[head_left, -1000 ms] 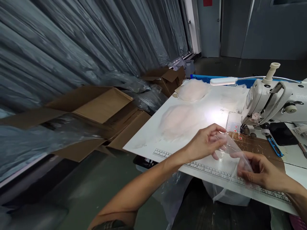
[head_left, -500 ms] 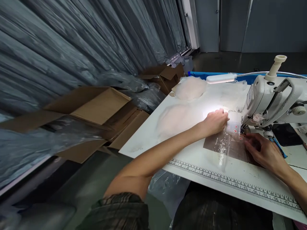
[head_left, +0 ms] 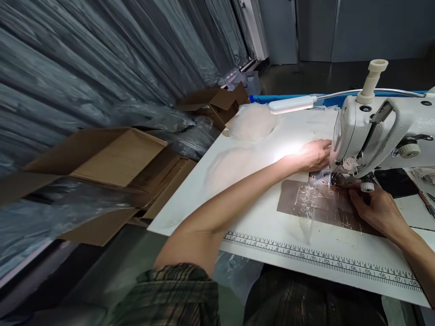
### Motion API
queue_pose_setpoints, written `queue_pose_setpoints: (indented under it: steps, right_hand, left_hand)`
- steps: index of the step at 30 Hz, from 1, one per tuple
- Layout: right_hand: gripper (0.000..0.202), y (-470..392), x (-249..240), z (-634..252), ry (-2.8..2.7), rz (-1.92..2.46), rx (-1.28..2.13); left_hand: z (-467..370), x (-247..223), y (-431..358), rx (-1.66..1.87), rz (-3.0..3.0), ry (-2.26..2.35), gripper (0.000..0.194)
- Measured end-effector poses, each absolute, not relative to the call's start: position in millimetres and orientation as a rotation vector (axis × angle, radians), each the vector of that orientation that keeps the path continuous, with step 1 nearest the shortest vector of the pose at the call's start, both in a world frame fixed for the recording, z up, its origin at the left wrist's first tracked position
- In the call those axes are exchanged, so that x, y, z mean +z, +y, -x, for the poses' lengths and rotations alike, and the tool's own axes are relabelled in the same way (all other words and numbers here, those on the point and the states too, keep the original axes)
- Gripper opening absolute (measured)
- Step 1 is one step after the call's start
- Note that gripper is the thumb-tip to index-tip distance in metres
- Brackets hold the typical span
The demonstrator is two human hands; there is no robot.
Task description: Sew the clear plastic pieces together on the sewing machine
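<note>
A white sewing machine [head_left: 353, 131] stands at the right, its needle area low over a glossy see-through sheet [head_left: 314, 197] with small red marks. Behind and left of the needle, my left hand [head_left: 316, 155] has its fingers bent together at the sheet's far part; the machine head partly covers the fingertips. On the near right side, my right hand [head_left: 377, 208] is curled, thumb and forefinger closed at the sheet's edge beside the presser foot. A knob hides some of those fingers. Under the sheet's near part shows a brownish plate [head_left: 288, 199].
Two pale sheer heaps [head_left: 253, 122] lie on the white table [head_left: 190, 203], which has a printed ruler [head_left: 302, 256] along its front. A lamp [head_left: 292, 105] hangs over it. Open cardboard boxes [head_left: 118, 156] stand at the left. A dark flat object [head_left: 396, 183] lies behind my right hand.
My left hand has moved away from me, closer behind the machine head, and the red-marked part of the sheet is now more covered. The view has shifted slightly to the right.
</note>
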State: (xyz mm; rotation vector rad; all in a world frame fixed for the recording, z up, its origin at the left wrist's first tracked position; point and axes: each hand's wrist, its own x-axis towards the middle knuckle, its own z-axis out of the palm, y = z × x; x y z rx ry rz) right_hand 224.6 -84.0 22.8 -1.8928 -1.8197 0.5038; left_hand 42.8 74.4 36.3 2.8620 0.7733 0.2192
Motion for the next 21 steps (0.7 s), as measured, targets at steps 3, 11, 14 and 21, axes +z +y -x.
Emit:
queue_pose_setpoints:
  steps: [3,11,14,21]
  right_hand:
    - [0.025,-85,20,-223,-1.81,1.896,0.476]
    - [0.027,-86,19,-221,-1.813,1.972,0.484]
    - [0.028,-84,18,-223,-1.819,1.942,0.469]
    - [0.028,-84,15,-227,-1.871,1.879,0.424]
  left_hand:
    - [-25,43,54,0.278,-2.865,0.735,0.02]
    - [-7,29,20,0.345,-2.554,0.371,0.017]
    - [-12,17,23,0.302,-2.554,0.411,0.017]
    - [-13,15,24,0.355,-2.558,0.414,0.007]
